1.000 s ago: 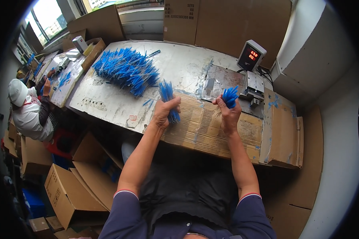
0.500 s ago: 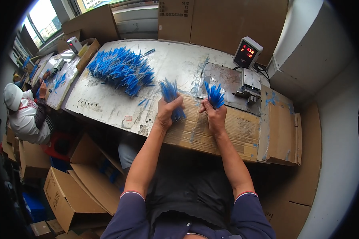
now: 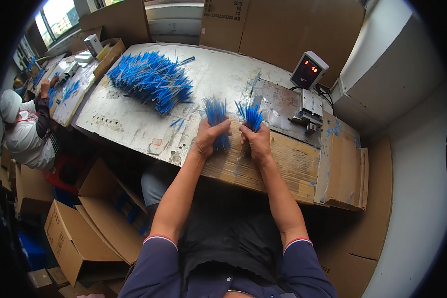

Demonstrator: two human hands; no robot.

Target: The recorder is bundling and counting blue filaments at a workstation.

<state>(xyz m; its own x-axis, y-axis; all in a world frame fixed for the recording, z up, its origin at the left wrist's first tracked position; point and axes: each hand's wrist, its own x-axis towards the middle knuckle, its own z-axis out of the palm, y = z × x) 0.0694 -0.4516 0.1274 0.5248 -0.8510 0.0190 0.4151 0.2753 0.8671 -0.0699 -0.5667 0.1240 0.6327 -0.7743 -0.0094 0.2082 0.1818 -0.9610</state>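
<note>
My left hand (image 3: 209,138) is closed round an upright bundle of thin blue-and-silver wire sticks (image 3: 215,110); their lower ends stick out below the fingers. Beside it, my right hand (image 3: 258,141) grips a smaller bundle of similar sticks (image 3: 253,117), with the blue ends fanned out above the fist. Both hands hover over the cardboard-covered front part of the table, a short gap between them. A large heap of the same blue sticks (image 3: 151,79) lies on the white tabletop to the left, with a few loose pieces near it.
At the right stand a small metal machine (image 3: 310,109) and a display box with red digits (image 3: 309,70). A cardboard tray (image 3: 345,166) sits at the table's right end. Open cartons (image 3: 84,238) stand on the floor at left. Farther left, another person (image 3: 27,129) works at a neighbouring table (image 3: 77,107).
My right hand has moved left with its bundle, closer to my left hand. My left hand stays about where it was, still holding its bundle. The view has shifted slightly.
</note>
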